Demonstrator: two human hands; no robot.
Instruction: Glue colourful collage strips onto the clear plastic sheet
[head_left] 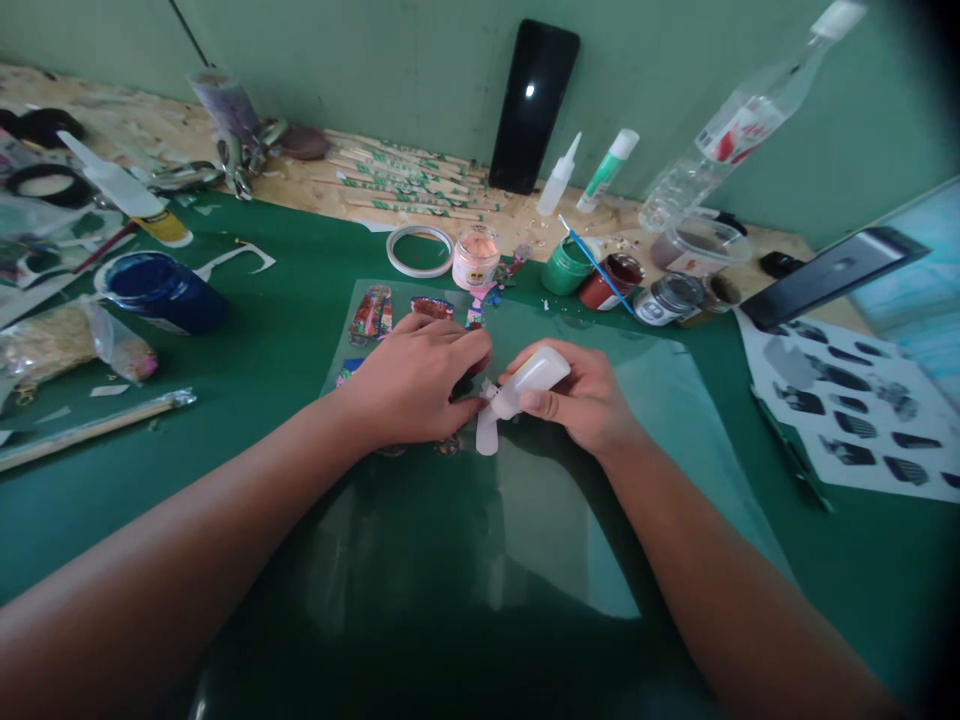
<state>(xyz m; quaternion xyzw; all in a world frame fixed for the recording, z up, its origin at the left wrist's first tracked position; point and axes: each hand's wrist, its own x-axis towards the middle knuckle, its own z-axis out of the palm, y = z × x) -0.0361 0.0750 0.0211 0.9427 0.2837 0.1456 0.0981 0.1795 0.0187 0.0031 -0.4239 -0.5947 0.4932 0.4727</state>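
My right hand (pixel 589 395) is wrapped round a small white glue bottle (pixel 538 378), tilted with its narrow end down and to the left. A pale oblong shape (pixel 487 437) shows just under that end; I cannot tell whether it is a loose piece or a reflection. My left hand (pixel 420 378) rests palm down with curled fingers, its thumb beside the bottle's lower end. What those fingers hold, if anything, is hidden. Under and behind the left hand, small painted cutouts (pixel 371 314) lie on a clear plastic sheet (pixel 679 395), partly covered by the hand.
Paint jars (pixel 568 266) stand behind my hands, one with a blue brush (pixel 598 265) across it. A tape roll (pixel 420 251) lies near a pink jar (pixel 475 258). A phone (pixel 534 105) leans on the wall. Blue paint (pixel 161 292) is left; a printed sheet (pixel 862 400) is right.
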